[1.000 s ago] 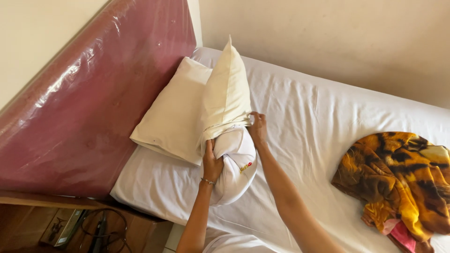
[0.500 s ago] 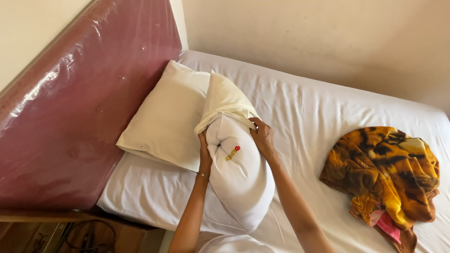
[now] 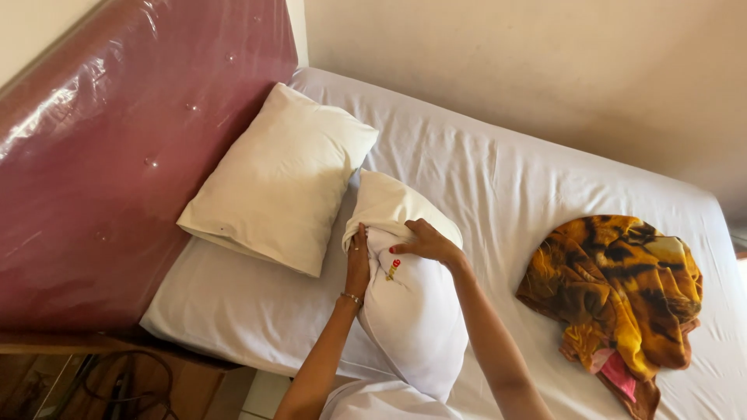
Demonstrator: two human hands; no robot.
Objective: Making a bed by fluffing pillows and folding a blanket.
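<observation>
A white pillow point(image 3: 412, 319) lies on the bed in front of me, its far end partly inside a cream pillowcase point(image 3: 393, 204). My left hand point(image 3: 357, 260) grips the pillowcase's edge on the left side of the pillow. My right hand point(image 3: 424, 241) holds the same edge on top, fingers curled over the fabric. A small red and yellow mark point(image 3: 392, 268) shows on the pillow just below my right hand.
A second cream pillow point(image 3: 272, 179) rests against the maroon plastic-covered headboard point(image 3: 117, 148). The mattress has a white sheet point(image 3: 498, 171). An orange and brown patterned blanket point(image 3: 615, 288) lies crumpled at the right. Cables point(image 3: 117, 385) lie on the floor at the lower left.
The pillow has come down from upright to lying flat on the bed. Both hands have drawn the pillowcase edge further over it.
</observation>
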